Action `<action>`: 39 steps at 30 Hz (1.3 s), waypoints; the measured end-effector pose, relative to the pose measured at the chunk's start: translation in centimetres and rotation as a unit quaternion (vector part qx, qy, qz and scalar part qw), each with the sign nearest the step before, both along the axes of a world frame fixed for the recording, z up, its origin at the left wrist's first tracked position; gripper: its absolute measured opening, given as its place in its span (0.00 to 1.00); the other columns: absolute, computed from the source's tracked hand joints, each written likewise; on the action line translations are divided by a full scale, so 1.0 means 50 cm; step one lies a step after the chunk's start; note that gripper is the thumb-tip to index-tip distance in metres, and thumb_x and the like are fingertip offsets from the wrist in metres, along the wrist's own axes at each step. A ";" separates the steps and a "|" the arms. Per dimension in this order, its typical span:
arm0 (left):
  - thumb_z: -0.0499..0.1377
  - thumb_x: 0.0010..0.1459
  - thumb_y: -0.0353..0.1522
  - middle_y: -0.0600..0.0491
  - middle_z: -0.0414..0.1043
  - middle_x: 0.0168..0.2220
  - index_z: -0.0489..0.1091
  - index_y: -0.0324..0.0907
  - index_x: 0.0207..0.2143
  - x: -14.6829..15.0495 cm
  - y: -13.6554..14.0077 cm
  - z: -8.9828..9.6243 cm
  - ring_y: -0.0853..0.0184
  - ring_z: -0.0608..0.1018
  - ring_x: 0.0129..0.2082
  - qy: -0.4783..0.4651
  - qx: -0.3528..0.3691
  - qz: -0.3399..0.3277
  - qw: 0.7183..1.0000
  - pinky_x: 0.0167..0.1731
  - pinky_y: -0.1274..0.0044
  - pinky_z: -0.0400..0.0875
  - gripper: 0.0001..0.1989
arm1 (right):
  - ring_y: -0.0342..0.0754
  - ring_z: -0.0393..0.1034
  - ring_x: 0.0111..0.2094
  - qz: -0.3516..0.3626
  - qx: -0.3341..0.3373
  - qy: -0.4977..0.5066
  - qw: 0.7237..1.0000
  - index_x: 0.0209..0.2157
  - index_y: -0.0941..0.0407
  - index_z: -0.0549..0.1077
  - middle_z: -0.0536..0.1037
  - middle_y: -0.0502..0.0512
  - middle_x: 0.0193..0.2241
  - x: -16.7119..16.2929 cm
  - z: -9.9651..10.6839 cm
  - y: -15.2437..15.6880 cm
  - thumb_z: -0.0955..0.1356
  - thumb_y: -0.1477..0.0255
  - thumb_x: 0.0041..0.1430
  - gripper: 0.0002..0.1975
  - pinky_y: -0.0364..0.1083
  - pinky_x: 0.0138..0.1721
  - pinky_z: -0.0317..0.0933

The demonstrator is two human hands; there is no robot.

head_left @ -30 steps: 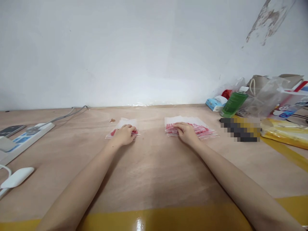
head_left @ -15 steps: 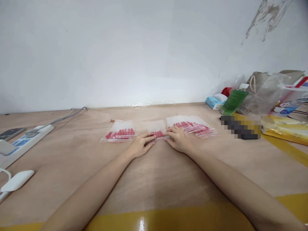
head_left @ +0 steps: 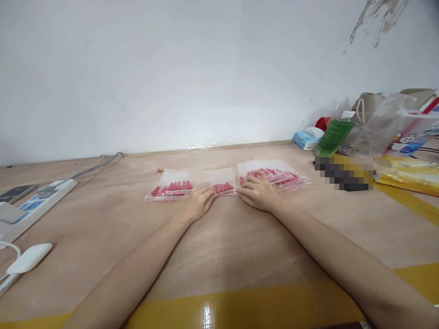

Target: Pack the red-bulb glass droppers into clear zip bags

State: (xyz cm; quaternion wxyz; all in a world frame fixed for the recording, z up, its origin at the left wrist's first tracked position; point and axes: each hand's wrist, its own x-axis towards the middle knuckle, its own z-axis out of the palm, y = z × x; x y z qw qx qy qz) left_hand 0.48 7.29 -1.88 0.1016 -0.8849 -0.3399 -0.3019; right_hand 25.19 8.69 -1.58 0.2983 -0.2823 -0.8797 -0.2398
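A small clear zip bag (head_left: pixel 222 177) with several red pieces in a row lies flat between my hands. My left hand (head_left: pixel 200 202) has its thumb and fingers together on the near left corner of this bag. At the near right corner, the fingertips of my right hand (head_left: pixel 256 192) close on the bag's edge. The fingers of that hand also lie over the front of the right pile of similar bags (head_left: pixel 283 174). Left of my left hand sits another pile of red-filled bags (head_left: pixel 173 185). My fingers partly hide the corners.
A white power strip (head_left: pixel 41 205), a phone (head_left: pixel 15 193) and a white plug (head_left: pixel 32 258) lie at the left. On the right stand a green bottle (head_left: pixel 334 136), a blue tissue pack (head_left: pixel 305 139), plastic bags (head_left: pixel 373 128) and a yellow packet (head_left: pixel 408 173). A wall (head_left: pixel 171 73) borders the table's back.
My left thumb and fingers have drawn together at the bag's left corner. My right hand has shifted slightly right, uncovering more of the middle bag. The view has tilted slightly.
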 end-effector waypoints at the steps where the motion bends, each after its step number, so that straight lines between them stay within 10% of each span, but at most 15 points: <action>1: 0.50 0.62 0.31 0.50 0.73 0.35 0.69 0.40 0.36 -0.001 0.000 0.000 0.67 0.76 0.35 0.006 0.008 -0.001 1.000 0.36 0.75 0.72 0.09 | 0.44 0.62 0.32 -0.006 0.007 0.002 1.000 0.29 0.53 0.74 0.75 0.50 0.24 -0.002 -0.001 0.000 0.62 0.75 0.57 0.10 0.54 0.48 0.44; 16: 0.50 0.60 0.26 0.49 0.74 0.33 0.69 0.37 0.31 -0.007 0.011 0.016 0.65 0.76 0.34 0.107 0.166 -0.022 0.980 0.36 0.73 0.73 0.09 | 0.45 0.62 0.32 -0.062 0.008 0.032 0.998 0.27 0.58 0.69 0.73 0.53 0.26 -0.012 -0.001 -0.004 0.59 0.75 0.59 0.10 0.52 0.48 0.44; 39: 0.53 0.58 0.25 0.49 0.75 0.34 0.69 0.38 0.32 0.009 -0.001 0.019 0.66 0.77 0.32 0.056 0.219 -0.079 0.971 0.33 0.74 0.73 0.05 | 0.42 0.61 0.30 0.023 0.070 0.021 0.997 0.30 0.58 0.71 0.74 0.50 0.26 -0.110 -0.001 -0.015 0.58 0.77 0.60 0.11 0.50 0.46 0.44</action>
